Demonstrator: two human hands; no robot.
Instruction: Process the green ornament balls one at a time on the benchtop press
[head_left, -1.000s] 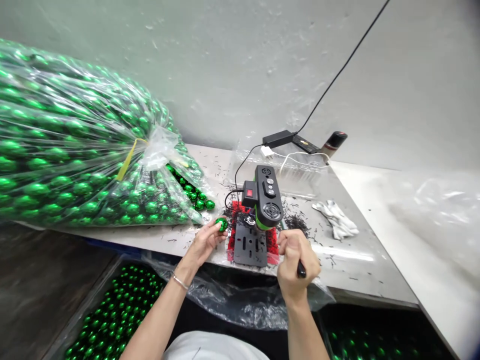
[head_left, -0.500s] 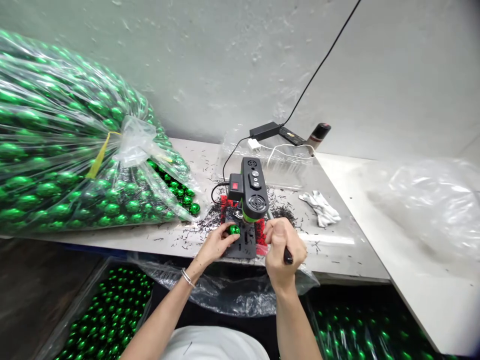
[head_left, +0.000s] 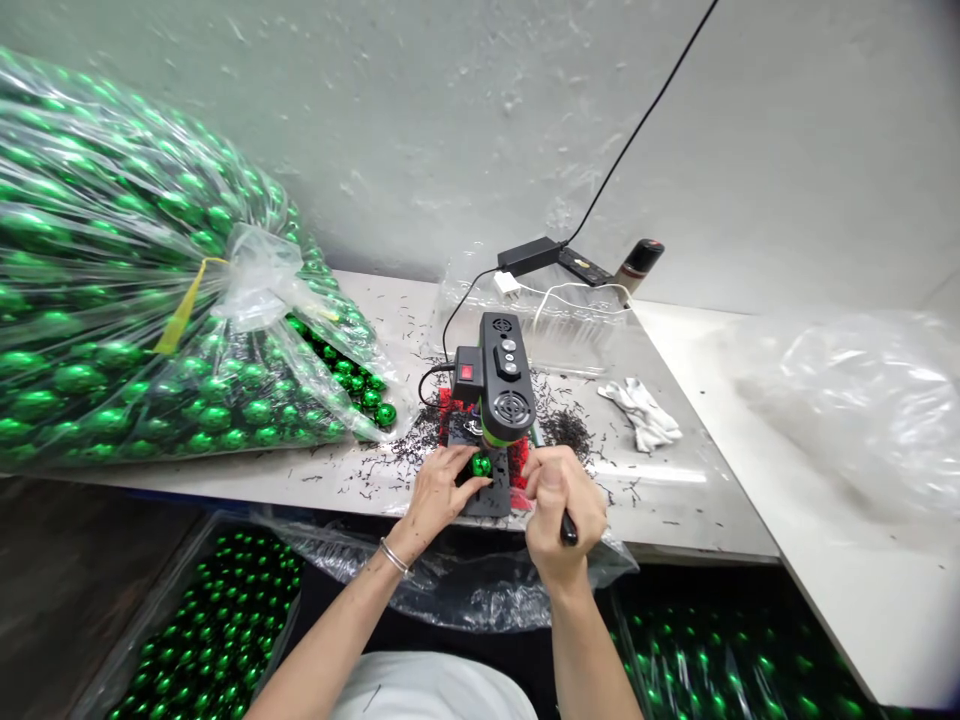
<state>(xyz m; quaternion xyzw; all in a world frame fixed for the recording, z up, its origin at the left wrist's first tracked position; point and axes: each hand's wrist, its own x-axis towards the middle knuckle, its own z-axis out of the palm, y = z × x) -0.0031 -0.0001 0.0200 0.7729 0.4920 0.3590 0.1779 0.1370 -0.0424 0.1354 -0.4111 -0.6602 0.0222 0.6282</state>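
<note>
Between the thumb and fingers of my left hand (head_left: 442, 488) is a shiny green ball (head_left: 481, 465). It sits just in front of the head of a small black bench machine (head_left: 508, 375), which has a red switch and round vents. Under the ball lies the machine's black slotted base plate (head_left: 491, 500). My right hand (head_left: 564, 510) is wrapped round a black handle (head_left: 569, 530) to the right of the machine; only the handle's end shows.
A big clear bag of green balls (head_left: 112, 280) fills the table's left. Black scraps (head_left: 566, 432) litter the tabletop around the machine. White gloves (head_left: 643, 412) lie to the right. Behind are a clear plastic tray (head_left: 574, 345) and a power adapter (head_left: 529, 256). More balls (head_left: 210, 620) fill a bag below.
My left hand has moved slightly right with the green ball, bringing it nearer the middle of the base plate. My right hand stays closed on the handle, shifted slightly left and down.
</note>
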